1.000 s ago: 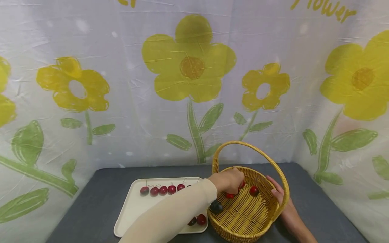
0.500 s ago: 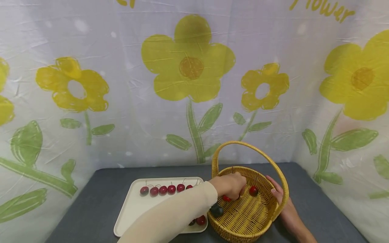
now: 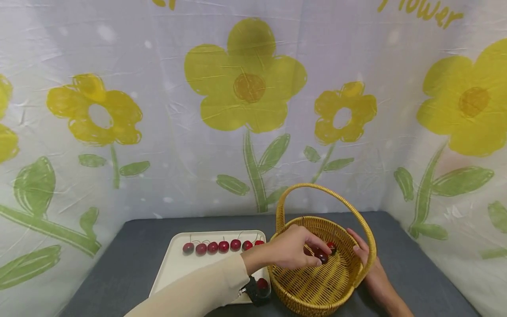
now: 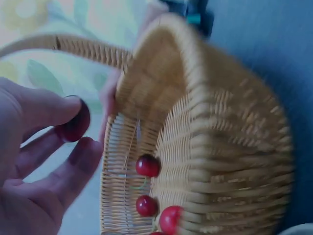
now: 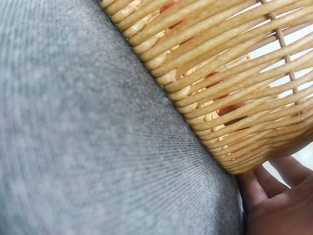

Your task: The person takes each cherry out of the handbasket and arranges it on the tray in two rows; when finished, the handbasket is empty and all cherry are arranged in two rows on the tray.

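Observation:
My left hand is over the wicker basket, pinching a dark red cherry between thumb and fingers. Inside the basket lie several more cherries; the head view shows one cherry just beyond the held one, the others being covered by the hand. At the basket's right side, my right hand rests against the wall near the rim, its fingers extended. Low on the outer wicker, the right wrist view shows its fingers partly hidden behind the basket.
Left of the basket stands a cream tray with a row of cherries along its far edge. Another cherry sits at its near right corner. The basket's tall handle arches above it. A dark grey cloth covers the table.
My left hand has risen from the basket's bottom and turned, with a cherry now showing at its fingertips. The forearm has shifted left, uncovering more tray cherries. My right hand stays put.

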A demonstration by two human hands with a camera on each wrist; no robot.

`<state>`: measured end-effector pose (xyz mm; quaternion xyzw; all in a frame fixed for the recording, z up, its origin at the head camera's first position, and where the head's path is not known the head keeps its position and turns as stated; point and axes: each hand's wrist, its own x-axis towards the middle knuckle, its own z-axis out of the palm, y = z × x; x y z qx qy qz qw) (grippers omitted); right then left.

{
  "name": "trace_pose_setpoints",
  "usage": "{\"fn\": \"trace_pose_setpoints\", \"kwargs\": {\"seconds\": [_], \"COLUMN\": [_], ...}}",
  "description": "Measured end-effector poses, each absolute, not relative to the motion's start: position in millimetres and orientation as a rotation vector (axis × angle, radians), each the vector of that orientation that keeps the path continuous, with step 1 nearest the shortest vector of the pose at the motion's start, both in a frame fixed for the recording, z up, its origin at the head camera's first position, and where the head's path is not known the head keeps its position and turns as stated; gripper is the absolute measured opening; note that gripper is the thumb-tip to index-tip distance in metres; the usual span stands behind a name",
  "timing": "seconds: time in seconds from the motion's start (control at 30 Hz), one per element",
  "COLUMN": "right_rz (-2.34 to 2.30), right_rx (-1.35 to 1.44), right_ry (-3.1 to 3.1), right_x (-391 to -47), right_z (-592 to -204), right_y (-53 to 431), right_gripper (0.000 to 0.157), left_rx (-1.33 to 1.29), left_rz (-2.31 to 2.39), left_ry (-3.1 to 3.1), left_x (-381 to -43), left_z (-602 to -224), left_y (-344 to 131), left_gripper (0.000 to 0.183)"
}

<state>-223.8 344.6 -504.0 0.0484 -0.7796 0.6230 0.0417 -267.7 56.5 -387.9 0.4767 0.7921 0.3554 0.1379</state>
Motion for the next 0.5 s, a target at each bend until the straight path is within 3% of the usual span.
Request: {"fn": "trace_pose_setpoints", "kwargs": {"seconds": [0.23, 0.5], "right_rz": [1.938, 1.963], "right_rx": [0.112, 0.102], "right_ry": [-2.398, -2.385], "right_x": [-223.4, -223.4], "right_z": [-501.2, -500.0], "right_y": [343.7, 343.3], "right_gripper": [0.061, 0.061], "left_rx": [1.195, 1.020], "left_rz": [1.486, 1.701], "left_ry": [2.115, 2.075], "left_x": [-237.5, -215.4], "left_z": [-397.4, -409.7], "left_y": [4.6, -56.8], "left_gripper": [0.033, 0.032]}}
